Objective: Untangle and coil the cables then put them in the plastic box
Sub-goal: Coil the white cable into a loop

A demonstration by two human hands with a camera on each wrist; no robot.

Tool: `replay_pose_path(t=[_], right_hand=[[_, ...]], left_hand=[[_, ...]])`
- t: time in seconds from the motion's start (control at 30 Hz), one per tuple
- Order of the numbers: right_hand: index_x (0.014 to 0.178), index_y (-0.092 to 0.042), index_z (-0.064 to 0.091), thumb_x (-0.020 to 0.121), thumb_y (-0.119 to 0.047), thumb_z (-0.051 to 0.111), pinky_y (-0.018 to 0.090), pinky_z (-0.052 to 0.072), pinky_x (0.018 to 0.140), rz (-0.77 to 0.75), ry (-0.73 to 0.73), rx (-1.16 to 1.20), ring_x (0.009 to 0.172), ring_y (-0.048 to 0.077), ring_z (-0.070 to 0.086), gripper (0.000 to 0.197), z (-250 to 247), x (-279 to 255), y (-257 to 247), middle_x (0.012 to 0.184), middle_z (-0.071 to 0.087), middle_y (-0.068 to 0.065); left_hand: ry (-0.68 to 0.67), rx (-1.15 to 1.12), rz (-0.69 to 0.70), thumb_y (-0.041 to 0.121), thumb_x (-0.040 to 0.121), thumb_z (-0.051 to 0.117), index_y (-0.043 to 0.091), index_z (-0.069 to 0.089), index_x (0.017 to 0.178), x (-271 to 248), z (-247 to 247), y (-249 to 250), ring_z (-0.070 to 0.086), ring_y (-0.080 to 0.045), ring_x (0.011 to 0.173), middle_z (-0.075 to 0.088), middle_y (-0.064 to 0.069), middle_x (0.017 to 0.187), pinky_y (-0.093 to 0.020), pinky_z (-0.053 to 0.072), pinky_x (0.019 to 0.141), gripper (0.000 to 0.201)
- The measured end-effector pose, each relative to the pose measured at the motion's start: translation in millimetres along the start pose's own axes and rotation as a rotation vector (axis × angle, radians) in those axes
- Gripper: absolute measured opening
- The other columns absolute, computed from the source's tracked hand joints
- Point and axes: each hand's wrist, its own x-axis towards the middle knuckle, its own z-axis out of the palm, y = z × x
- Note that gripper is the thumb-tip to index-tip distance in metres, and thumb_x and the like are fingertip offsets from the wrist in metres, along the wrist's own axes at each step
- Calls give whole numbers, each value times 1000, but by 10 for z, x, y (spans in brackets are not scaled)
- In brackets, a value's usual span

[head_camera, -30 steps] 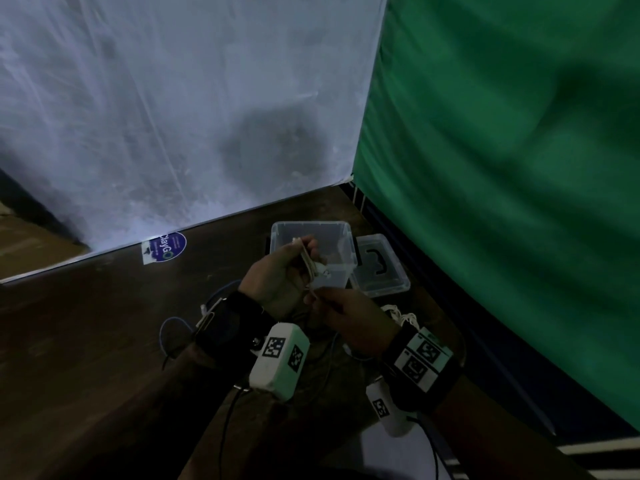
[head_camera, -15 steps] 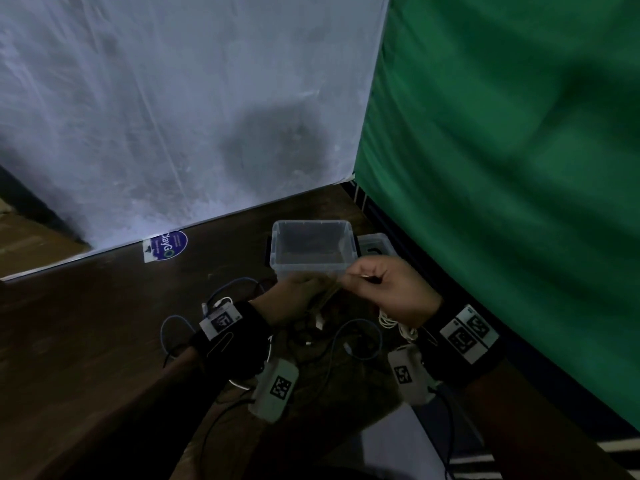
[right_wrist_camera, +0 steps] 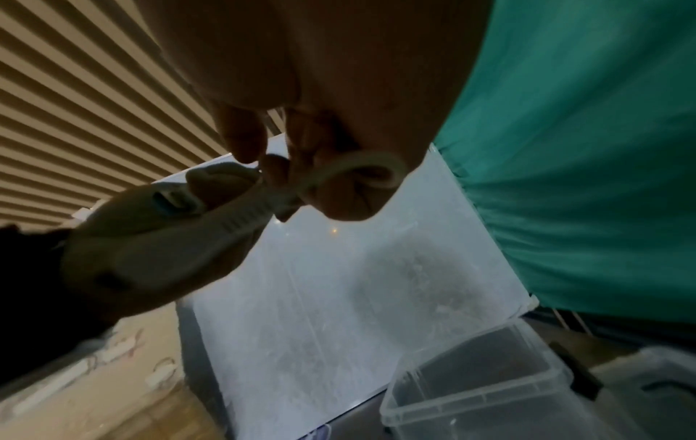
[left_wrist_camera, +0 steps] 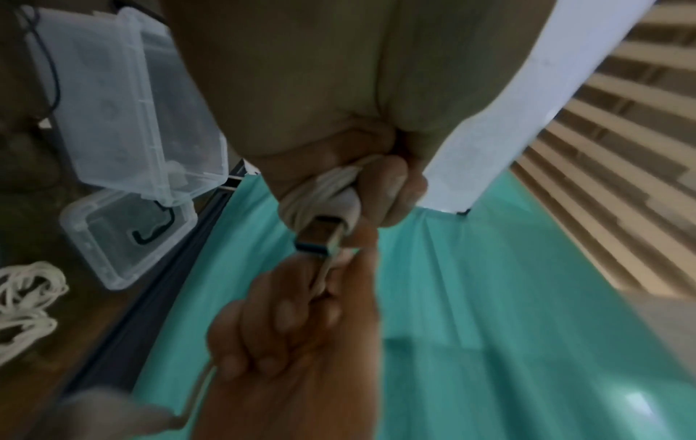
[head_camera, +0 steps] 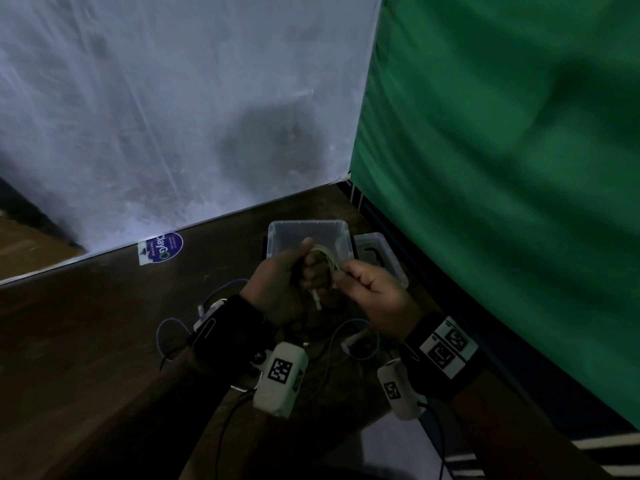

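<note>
Dark wood table in a corner between a white sheet and a green curtain; the clear plastic box sits open at the back with its lid just beside it on the right. My left hand has its fingers curled round a coiled white cable, its USB plug poking out past them, held up in front of the box. My right hand pinches the cable's loose loop between thumb and fingers, close against the left; more blue cables lie loose on the table under my wrists.
</note>
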Motion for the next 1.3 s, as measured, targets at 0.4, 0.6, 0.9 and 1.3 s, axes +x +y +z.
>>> replay_pose_path(t=[0.4, 0.6, 0.9, 1.3], right_hand=[[83, -25, 61, 99, -24, 54, 39, 51, 70, -70, -44, -208, 76, 11, 63, 18, -52, 5, -53, 80, 66, -2], [86, -36, 60, 101, -20, 52, 12, 44, 66, -100, -9, -181, 75, -6, 61, 23, -60, 20, -67, 78, 66, -22], [92, -29, 62, 99, -24, 52, 23, 43, 63, -78, 17, -136, 67, 5, 53, 13, -51, 28, 63, 74, 57, -8], [100, -17, 74, 95, -7, 59, 24, 54, 80, 60, 152, -151, 85, -2, 67, 19, -254, 121, 310, 93, 73, -8]], left_hand=[[-51, 52, -30, 27, 100, 38, 4, 52, 73, -72, -94, 83, 45, -18, 57, 44, -8, 64, -30, 50, 61, 38], [44, 161, 43, 23, 100, 38, 3, 52, 77, -76, 5, 75, 55, -19, 56, 54, -8, 61, -26, 50, 55, 34], [175, 181, 169, 25, 101, 41, 9, 49, 71, 45, -106, 70, 32, -11, 49, 39, -1, 61, -20, 32, 46, 35], [116, 24, 156, 25, 100, 38, 10, 44, 71, 34, -252, 90, 21, -8, 50, 26, 1, 64, -18, 19, 48, 34]])
